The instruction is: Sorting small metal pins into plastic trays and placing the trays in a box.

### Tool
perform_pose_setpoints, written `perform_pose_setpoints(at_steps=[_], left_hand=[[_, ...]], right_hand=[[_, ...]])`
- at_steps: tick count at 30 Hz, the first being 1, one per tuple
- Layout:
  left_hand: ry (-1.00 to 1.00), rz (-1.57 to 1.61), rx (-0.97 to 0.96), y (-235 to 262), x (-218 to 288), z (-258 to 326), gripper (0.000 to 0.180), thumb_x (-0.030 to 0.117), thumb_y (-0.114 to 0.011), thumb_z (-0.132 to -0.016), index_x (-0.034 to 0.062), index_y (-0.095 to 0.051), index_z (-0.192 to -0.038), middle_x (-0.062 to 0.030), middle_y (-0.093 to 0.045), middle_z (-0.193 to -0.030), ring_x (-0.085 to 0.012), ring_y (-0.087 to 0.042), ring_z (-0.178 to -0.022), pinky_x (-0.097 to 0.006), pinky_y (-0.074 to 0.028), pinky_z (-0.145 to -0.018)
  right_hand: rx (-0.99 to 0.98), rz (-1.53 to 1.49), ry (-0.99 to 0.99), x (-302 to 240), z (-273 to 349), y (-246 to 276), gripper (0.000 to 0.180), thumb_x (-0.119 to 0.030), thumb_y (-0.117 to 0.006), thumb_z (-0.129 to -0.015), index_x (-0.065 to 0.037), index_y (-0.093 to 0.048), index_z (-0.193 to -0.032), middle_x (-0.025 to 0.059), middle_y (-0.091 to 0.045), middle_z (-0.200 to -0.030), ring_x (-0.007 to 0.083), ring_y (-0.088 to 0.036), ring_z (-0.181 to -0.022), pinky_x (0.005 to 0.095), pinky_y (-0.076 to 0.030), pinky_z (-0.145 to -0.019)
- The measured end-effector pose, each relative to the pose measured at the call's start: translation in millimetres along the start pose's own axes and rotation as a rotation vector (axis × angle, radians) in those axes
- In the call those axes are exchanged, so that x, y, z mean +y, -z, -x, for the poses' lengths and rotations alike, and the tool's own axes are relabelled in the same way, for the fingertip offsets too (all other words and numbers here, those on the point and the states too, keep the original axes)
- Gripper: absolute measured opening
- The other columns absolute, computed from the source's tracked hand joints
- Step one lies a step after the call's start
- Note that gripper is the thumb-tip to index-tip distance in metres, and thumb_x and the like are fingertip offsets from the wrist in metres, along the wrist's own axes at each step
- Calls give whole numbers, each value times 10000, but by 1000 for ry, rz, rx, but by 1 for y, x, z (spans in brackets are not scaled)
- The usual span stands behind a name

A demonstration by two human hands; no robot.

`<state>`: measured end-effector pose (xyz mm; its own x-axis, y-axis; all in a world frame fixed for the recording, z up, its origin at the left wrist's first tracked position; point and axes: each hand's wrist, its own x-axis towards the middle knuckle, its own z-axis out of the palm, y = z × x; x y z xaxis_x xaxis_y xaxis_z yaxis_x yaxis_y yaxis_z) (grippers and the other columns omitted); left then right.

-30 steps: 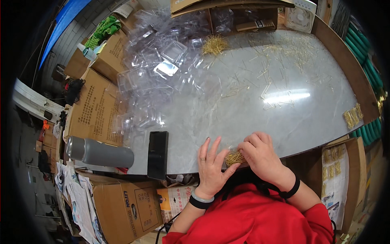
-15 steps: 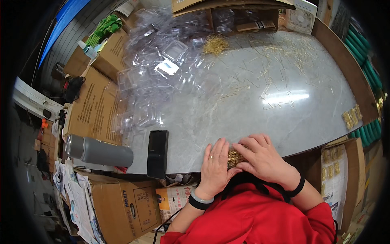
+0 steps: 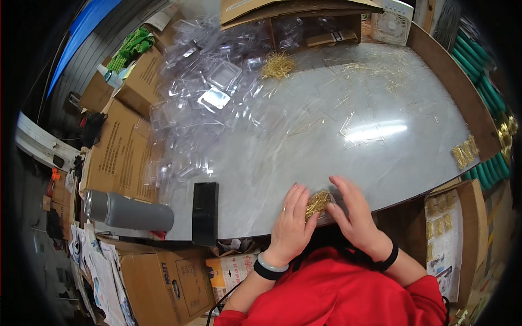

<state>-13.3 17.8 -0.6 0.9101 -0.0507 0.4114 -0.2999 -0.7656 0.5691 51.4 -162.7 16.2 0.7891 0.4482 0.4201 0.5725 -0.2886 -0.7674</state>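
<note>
At the near table edge, a bunch of gold wire hooks point(image 3: 317, 204) sits between my hands, in what looks like a clear plastic box point(image 3: 326, 218). My left hand point(image 3: 291, 228) lies along the left side with its fingers together and its thumb against the front, gripping the box. To the right, my right hand point(image 3: 356, 220) has its fingers raised and apart, the thumb close to the box rim. Whether that thumb touches it is hard to tell. Loose gold hooks point(image 3: 348, 130) are scattered farther back on the grey table point(image 3: 261, 168).
Clear plastic boxes point(image 3: 201, 103) are heaped at the left, with a gold hook pile point(image 3: 278, 66) beside them. A black phone point(image 3: 205, 213) and a grey bottle point(image 3: 133, 211) lie near the front left. Small gold bundles point(image 3: 465, 152) rest by the right cardboard edge. A fan point(image 3: 391, 23) stands behind.
My right hand has lifted off the hooks and opened to the right, uncovering the bunch. My left hand stays beside it. The whole view has shifted slightly.
</note>
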Motion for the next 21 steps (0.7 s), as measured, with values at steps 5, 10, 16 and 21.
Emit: perform_pose_setpoints(at_steps=[5,10,16,21], left_hand=[[-20,11,20,-2,-2,0,521,132,-647,-944,-34,-446,-1395,-263,-464,-1444,-443,-456,-1347,-476,-412,-1091],[-26,6,13,-1,3,0,476,149,-656,-939,-24,-482,-1346,-253,-472,-1425,-440,-484,-1309,-474,-429,-1068],[12,-21,18,-2,3,4,443,171,-670,-930,-18,-513,-1300,-249,-493,-1365,-432,-508,-1262,-467,-440,-1049],[-12,-23,17,-2,0,4,465,167,-659,-935,-15,-493,-1330,-246,-495,-1363,-427,-507,-1268,-465,-438,-1050]], right_hand=[[-137,227,100,-5,14,-7,651,-58,-661,-900,58,-363,-1467,244,-501,-1420,426,-425,-1390,582,-294,-1154],[-38,204,105,6,2,-10,596,-59,-659,-906,5,-421,-1448,214,-538,-1377,418,-461,-1351,540,-350,-1127],[-3,24,-4,20,-7,6,382,-52,-668,-892,-24,-580,-1262,156,-669,-1031,354,-617,-964,439,-483,-887],[-55,27,57,25,-23,11,289,-21,-635,-887,-28,-604,-1174,143,-666,-947,347,-609,-886,434,-483,-825]])
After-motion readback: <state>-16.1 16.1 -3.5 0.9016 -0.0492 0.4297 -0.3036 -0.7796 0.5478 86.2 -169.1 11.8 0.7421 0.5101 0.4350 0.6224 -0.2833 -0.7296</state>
